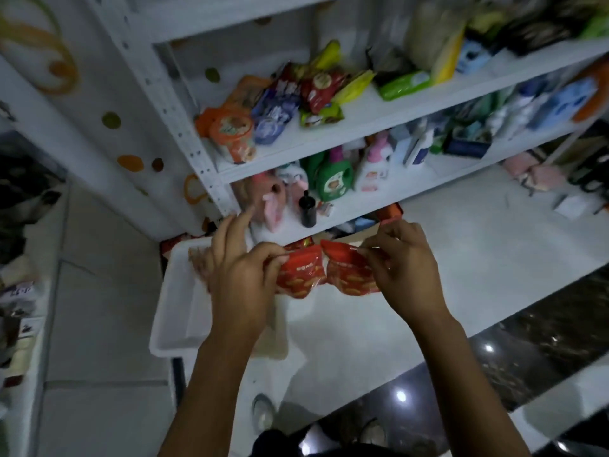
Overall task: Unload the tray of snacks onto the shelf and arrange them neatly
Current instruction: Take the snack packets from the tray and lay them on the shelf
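snack packets [301, 273], corners behind hands [237, 275]

- No word, brand or number can be read anywhere; the view is blurred.
- Left red packet [301, 275]: a short line of pale characters, illegible.
- Right red packet [349, 275]: print smeared, illegible.
- Blue packet [275, 115] on the shelf [379, 117]: white lettering, illegible.
- Green bottle [334, 181]: round label, no letters clear.
- Paper tag [18, 291] at the left edge: dark handwritten marks, unreadable.
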